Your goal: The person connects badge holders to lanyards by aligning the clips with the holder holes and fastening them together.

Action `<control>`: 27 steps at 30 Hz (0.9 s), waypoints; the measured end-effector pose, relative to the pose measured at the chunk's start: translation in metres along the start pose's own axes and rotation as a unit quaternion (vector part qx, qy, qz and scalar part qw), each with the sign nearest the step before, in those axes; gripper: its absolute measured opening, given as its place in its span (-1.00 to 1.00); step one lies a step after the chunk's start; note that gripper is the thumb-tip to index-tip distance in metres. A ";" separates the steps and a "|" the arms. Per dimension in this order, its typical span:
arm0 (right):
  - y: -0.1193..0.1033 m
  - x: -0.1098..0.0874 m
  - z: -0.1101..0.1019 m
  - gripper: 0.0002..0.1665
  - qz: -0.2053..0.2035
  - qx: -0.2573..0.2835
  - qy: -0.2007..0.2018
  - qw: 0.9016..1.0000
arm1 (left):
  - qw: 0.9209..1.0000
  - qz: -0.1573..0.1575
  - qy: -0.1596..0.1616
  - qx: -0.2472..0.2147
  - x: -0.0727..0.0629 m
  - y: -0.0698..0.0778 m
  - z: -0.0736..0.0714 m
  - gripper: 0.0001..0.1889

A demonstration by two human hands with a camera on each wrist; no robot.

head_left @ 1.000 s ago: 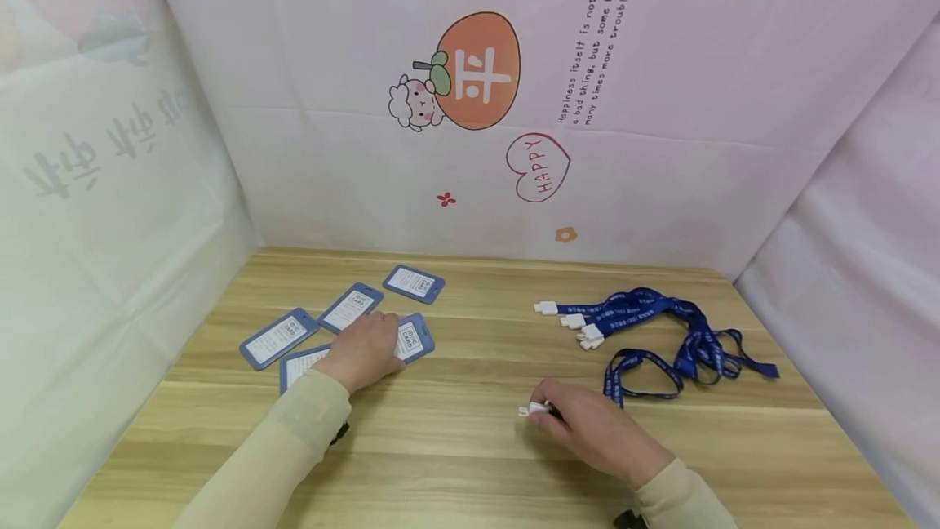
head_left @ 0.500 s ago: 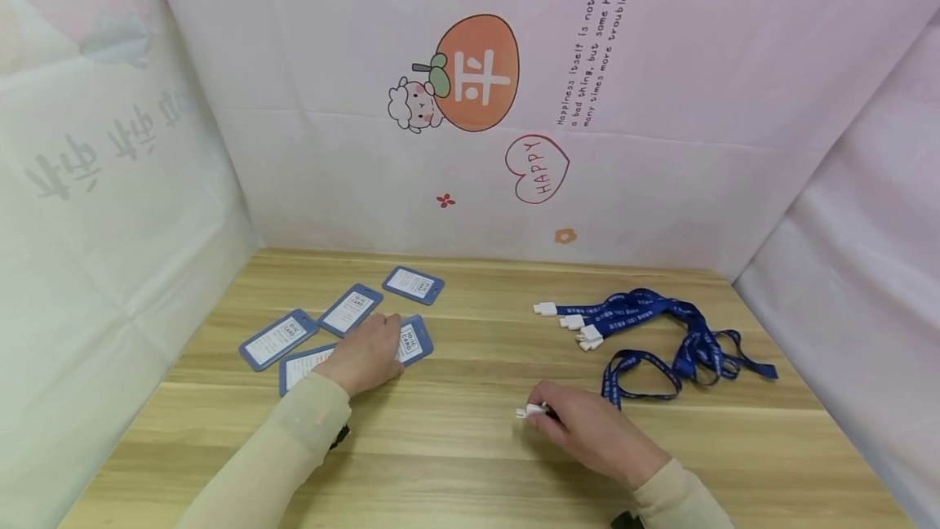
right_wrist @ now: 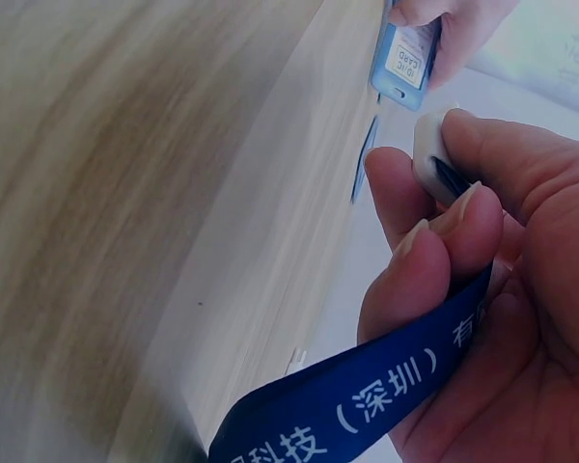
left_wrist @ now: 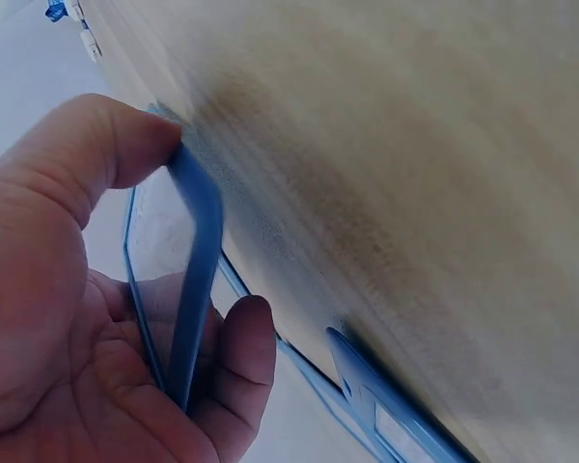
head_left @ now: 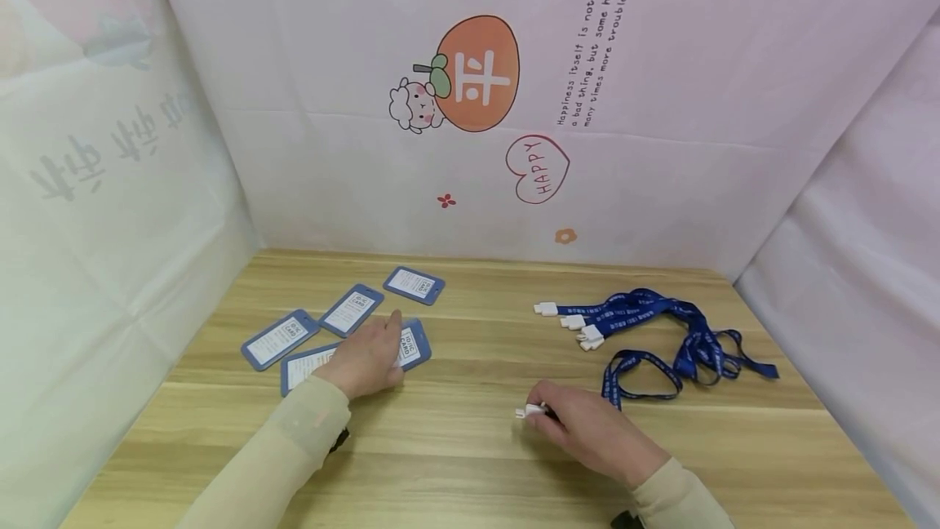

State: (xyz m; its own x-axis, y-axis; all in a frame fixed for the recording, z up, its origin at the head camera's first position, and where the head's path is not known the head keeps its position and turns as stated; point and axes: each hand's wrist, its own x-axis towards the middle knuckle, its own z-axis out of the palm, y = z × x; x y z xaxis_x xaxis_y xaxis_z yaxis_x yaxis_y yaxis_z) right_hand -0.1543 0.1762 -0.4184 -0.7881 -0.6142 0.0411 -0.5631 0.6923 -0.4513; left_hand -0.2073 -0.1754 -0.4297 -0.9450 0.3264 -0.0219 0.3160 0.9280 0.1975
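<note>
My left hand (head_left: 365, 357) grips a blue ID card holder (head_left: 417, 341) by its long edges, and its slotted end sticks out to the right past the fingers. In the left wrist view the card holder (left_wrist: 205, 227) is tilted up on edge, thumb on one side and fingertips on the other. My right hand (head_left: 591, 433) pinches the white plastic end clip (head_left: 532, 411) of a blue lanyard between thumb and index finger. The printed strap (right_wrist: 367, 391) runs through the curled fingers of that hand in the right wrist view. The clip points left, toward the card holder.
Several more blue card holders (head_left: 279, 339) lie at the left of the wooden table (head_left: 455, 464), one partly under the left wrist. At the right lies a pile of blue lanyards (head_left: 646, 308) with white clips (head_left: 573, 322). Printed white cloth (head_left: 352, 186) walls the back and sides.
The held card holder has tipped and shifted slightly toward me with the left hand. The right hand has moved a little left with the clip, then stayed almost still.
</note>
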 end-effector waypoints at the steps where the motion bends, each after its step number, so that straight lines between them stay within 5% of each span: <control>1: 0.000 0.000 0.000 -0.95 0.000 0.001 0.000 1.000 | 1.000 0.002 0.001 0.002 0.000 0.000 0.000 -0.05; 11: -0.002 0.002 0.000 -0.94 0.000 0.008 0.000 1.000 | 1.000 0.015 0.024 -0.003 -0.007 0.005 0.000 0.16; 27: -0.007 0.006 0.001 -0.93 -0.010 0.007 0.025 1.000 | 0.984 0.099 0.122 0.079 -0.029 0.026 -0.009 -0.01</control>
State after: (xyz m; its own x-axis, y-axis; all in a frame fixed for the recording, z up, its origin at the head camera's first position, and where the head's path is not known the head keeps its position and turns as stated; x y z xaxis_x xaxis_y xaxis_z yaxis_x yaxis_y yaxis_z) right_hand -0.1550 0.1678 -0.4156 -0.7877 -0.6087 0.0946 -0.5763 0.6740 -0.4621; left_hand -0.1727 -0.1627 -0.4150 -0.8491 0.4694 0.2424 0.4878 0.8728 0.0185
